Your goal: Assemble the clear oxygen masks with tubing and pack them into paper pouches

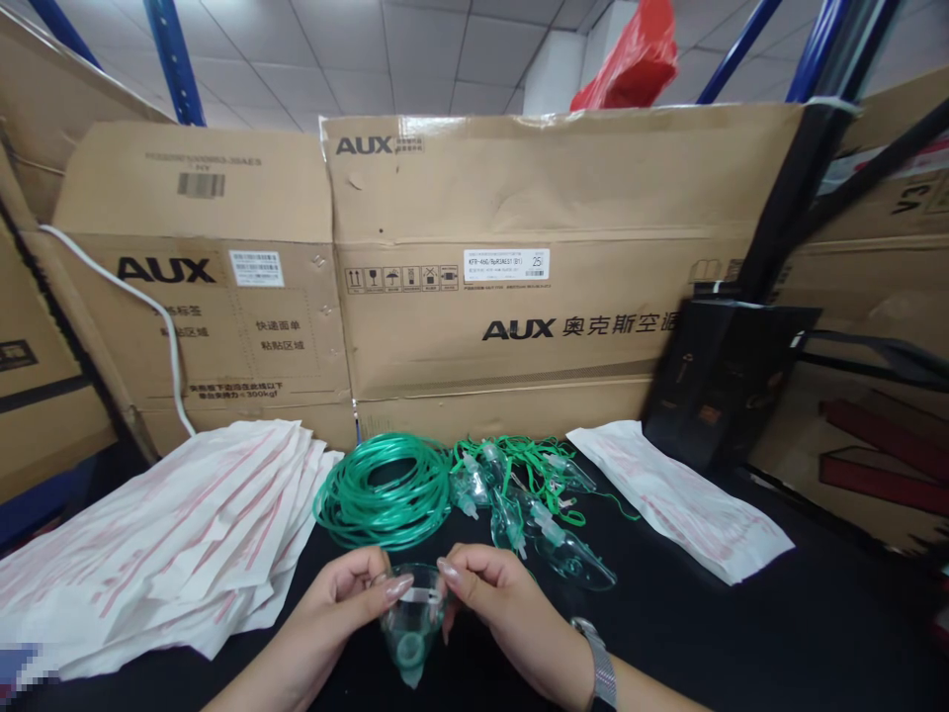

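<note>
My left hand (342,595) and my right hand (495,597) both pinch the rim of a clear green oxygen mask (412,625), held low at the near edge of the black table (741,633). The mask's narrow port points down toward me. Just beyond my hands lies a coil of green tubing (384,491). To its right sits a pile of several more clear masks (528,496) tangled with green elastic straps.
A fanned stack of white paper pouches (163,539) covers the table's left. Another white pouch stack (678,496) lies at the right. Large AUX cardboard boxes (519,287) wall off the back. A black bag (723,381) leans at the right rear.
</note>
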The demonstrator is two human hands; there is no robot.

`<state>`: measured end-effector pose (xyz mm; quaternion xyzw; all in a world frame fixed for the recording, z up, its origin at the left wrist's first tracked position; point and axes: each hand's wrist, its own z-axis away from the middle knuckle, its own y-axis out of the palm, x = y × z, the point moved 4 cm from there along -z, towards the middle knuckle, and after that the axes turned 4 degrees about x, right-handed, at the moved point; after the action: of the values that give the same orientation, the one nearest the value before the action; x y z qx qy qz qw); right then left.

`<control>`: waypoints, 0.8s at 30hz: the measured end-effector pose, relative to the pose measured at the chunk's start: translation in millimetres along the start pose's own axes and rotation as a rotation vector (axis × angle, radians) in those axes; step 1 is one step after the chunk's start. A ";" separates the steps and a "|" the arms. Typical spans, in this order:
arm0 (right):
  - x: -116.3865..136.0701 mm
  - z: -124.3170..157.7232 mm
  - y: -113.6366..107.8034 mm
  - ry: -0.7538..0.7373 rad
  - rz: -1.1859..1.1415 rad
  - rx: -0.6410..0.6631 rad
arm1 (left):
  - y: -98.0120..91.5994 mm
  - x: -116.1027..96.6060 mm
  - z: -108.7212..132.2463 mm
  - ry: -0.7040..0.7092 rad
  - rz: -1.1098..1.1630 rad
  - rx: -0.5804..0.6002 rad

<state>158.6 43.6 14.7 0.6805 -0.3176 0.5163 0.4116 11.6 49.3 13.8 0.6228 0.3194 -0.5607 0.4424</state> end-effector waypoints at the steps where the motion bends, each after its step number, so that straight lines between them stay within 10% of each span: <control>1: -0.7 -0.3 0.0 0.011 -0.018 0.012 | -0.3 0.8 -0.4 0.000 0.010 -0.008; 24: 9.2 4.3 -0.3 -0.041 0.123 -0.044 | 6.0 6.3 -2.8 0.000 0.000 0.003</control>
<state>163.2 39.9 22.9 0.6608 -0.3785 0.5196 0.3874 19.1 48.8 8.7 0.6235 0.3186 -0.5613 0.4413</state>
